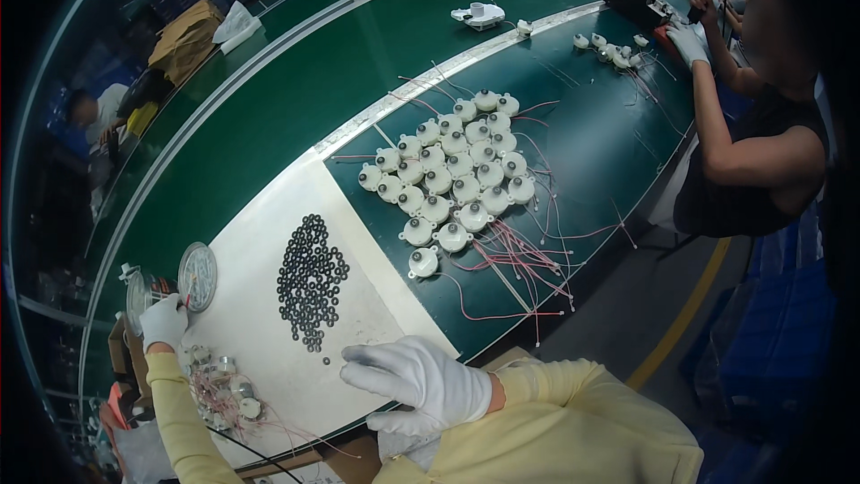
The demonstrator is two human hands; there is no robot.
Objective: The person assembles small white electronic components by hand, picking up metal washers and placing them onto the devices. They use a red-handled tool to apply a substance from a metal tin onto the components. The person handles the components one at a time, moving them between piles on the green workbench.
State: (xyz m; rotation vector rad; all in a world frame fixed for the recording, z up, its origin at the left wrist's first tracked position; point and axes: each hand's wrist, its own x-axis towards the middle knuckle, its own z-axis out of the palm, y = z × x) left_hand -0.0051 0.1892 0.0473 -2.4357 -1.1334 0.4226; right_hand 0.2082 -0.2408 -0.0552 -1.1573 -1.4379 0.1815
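Note:
My left hand (pixel 165 323), in a white glove, is at the far left beside a round tub (pixel 197 277) with pale, greyish contents. Its fingers are closed, and a thin reddish bit shows at their tips; what they grip is too small to name. A clear round jar (pixel 138 303) stands just left of this hand. Near the front edge of the white sheet, my gloved right hand (pixel 421 384) has its fingers stretched out and thumb apart, holding nothing. The closest things to it are many small black rings (pixel 312 278), spread in a patch on the sheet.
Rows of small white motors (pixel 460 165) with red and pale wires cover the green table middle. More wired motors (pixel 221 390) lie near my left forearm. A co-worker (pixel 752 143) works at the right. Beyond the metal rail is a green surface with a white device (pixel 478 15).

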